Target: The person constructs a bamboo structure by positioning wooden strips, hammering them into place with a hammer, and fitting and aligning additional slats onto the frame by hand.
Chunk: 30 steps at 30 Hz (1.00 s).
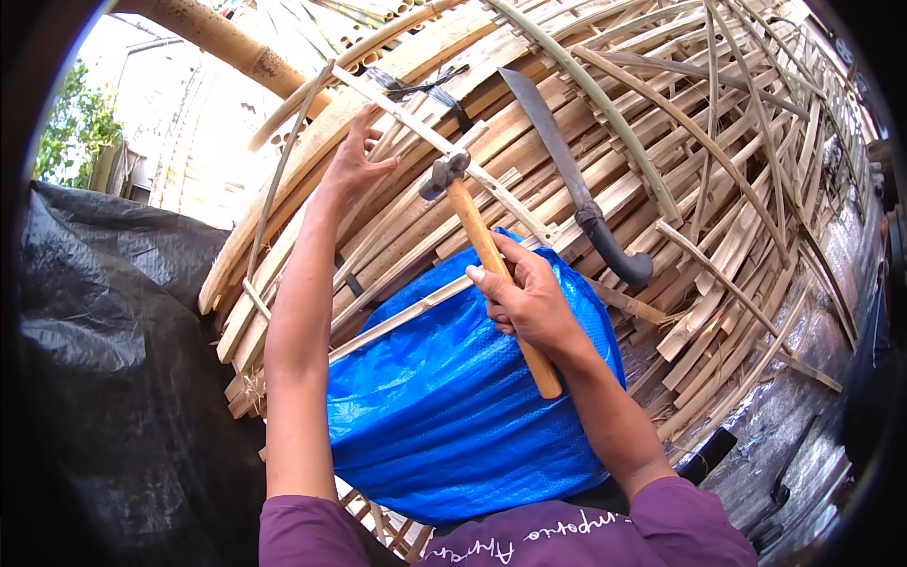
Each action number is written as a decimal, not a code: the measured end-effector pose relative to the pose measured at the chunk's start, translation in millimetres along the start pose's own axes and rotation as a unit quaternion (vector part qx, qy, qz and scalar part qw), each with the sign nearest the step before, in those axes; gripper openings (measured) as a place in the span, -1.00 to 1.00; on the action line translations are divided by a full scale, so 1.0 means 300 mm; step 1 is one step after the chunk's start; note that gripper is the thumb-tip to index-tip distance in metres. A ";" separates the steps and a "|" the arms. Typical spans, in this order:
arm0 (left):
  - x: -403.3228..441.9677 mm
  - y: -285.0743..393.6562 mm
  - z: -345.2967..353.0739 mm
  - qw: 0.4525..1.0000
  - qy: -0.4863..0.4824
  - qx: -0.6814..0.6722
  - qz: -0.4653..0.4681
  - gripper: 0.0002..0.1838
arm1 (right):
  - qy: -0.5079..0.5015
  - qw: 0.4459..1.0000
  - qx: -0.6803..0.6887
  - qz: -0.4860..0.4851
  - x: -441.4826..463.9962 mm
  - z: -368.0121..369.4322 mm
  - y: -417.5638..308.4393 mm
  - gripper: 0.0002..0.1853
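Note:
My right hand (529, 298) is wrapped around the wooden handle of a hammer (477, 227). The hammer's metal head points up and away, over a thin pale wooden strip (505, 198). This strip meets another thin strip (406, 321) at a corner near my right hand. My left hand (357, 163) reaches forward with fingers apart, close to the far end of the first strip; nothing shows in its grasp. Whether its fingertips touch the wood I cannot tell. Below both hands a blue tarp (463, 416) covers my lap.
A machete (557, 151) with a dark curved handle lies on a big pile of bamboo and wood strips (718, 217). Black plastic sheeting (104, 312) hangs at the left. A thick bamboo pole (227, 47) crosses the upper left.

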<state>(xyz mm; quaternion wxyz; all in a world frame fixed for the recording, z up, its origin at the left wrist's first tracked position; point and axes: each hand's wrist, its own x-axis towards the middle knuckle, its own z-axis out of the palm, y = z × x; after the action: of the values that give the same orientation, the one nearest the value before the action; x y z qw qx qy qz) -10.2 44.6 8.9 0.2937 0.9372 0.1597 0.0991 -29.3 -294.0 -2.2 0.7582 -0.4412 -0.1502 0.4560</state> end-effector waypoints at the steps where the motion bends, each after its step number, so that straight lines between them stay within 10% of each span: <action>1: -0.004 -0.004 -0.002 0.999 0.003 0.047 0.012 0.05 | -0.001 1.000 0.000 0.001 0.000 0.002 0.000 -0.44; 11: -0.023 0.002 -0.019 1.000 0.011 0.005 0.012 -0.02 | 0.006 1.000 -0.014 -0.005 -0.002 0.005 -0.004 -0.43; 21: -0.015 0.061 0.038 0.932 0.109 0.338 -0.069 -0.26 | 0.018 0.999 -0.028 0.007 -0.006 0.015 -0.013 -0.41; 30: -0.088 -0.091 0.069 0.969 0.158 0.164 0.092 -0.56 | 0.024 0.999 -0.026 0.016 -0.008 0.023 -0.014 -0.46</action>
<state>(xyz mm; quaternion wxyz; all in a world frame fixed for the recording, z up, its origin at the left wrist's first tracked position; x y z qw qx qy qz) -35.4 45.6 -26.2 0.0969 0.9557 0.1315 0.2450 -32.6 -293.3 5.4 0.7425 -0.4740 -0.1361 0.4533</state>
